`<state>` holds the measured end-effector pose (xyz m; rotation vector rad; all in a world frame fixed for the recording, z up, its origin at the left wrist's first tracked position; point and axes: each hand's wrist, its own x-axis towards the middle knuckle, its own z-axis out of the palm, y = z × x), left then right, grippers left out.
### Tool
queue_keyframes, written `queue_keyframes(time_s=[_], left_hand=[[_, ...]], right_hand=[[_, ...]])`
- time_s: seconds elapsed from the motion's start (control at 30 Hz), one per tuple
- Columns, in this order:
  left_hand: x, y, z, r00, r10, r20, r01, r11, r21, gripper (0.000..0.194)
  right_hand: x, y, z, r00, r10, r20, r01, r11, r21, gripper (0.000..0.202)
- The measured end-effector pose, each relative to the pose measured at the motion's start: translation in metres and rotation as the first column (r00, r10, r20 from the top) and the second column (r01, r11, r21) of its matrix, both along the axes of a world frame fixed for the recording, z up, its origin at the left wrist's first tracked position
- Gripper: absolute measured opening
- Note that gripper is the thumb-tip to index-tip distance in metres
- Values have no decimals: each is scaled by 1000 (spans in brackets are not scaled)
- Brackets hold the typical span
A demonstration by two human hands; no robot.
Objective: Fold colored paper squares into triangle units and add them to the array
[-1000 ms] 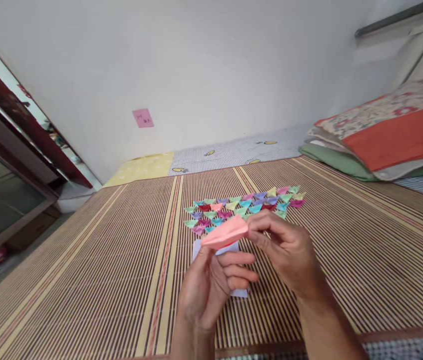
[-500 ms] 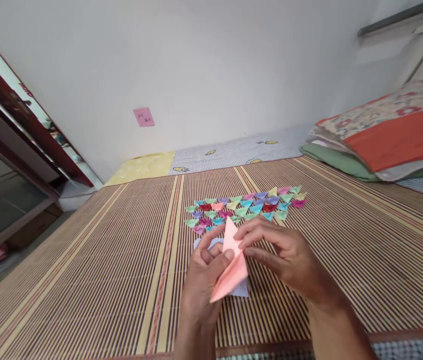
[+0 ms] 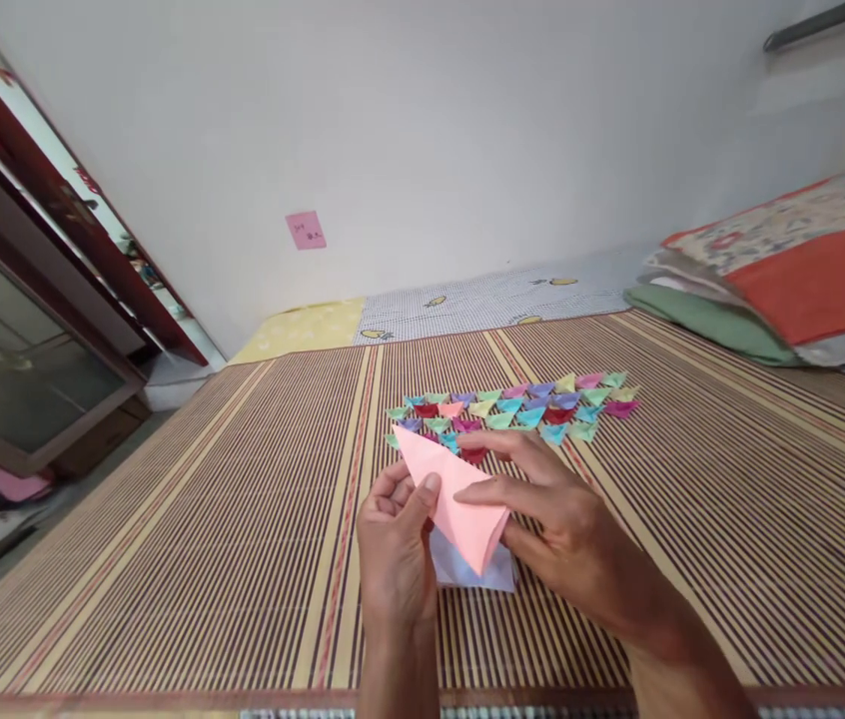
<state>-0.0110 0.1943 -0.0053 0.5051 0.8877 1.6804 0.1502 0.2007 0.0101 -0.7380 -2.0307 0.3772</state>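
Between my two hands is a pink sheet of paper, folded into a triangle with one sharp corner pointing up and left. My left hand pinches its left side, thumb on top and fingers curled behind. On the right part of the paper rest the fingers of my right hand, its thumb below the sheet's right edge. Beneath the held paper a whitish stack of paper lies on the mat, partly covered. Just beyond my hands, several small folded paper pieces in many colours stand in rows, some hidden by my hands.
A striped bamboo mat spreads under everything. Folded bedding with a red and floral cover lies at the right. A pink note is stuck to the white wall. At the left stands a glass-fronted cabinet.
The folded paper has turned, its tip swinging to the left and its broad face now toward me. My right fingers have shifted on it. The view has moved slightly left.
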Motion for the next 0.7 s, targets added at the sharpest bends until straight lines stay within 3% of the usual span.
queue_keyframes(time_s=[0.13,0.23,0.4,0.7], left_hand=[[-1,0,-1,999,32,-10,-32,999,13,43],[-1,-1,-2,998,51,-43,-49,998,35,40],[4,-5,2,994,45,-103,-38,997,69,34],[11,-6,1,992,-8,-130,17,997,73,32]], right_hand=[[-3,1,0,1000,-12,-2,12,999,43,23],[-4,3,-1,996,-60,-60,60,998,-11,12],[-9,4,-6,977,-150,-150,131,983,-127,14],[-10,4,-6,960,-215,-178,185,968,-171,17]])
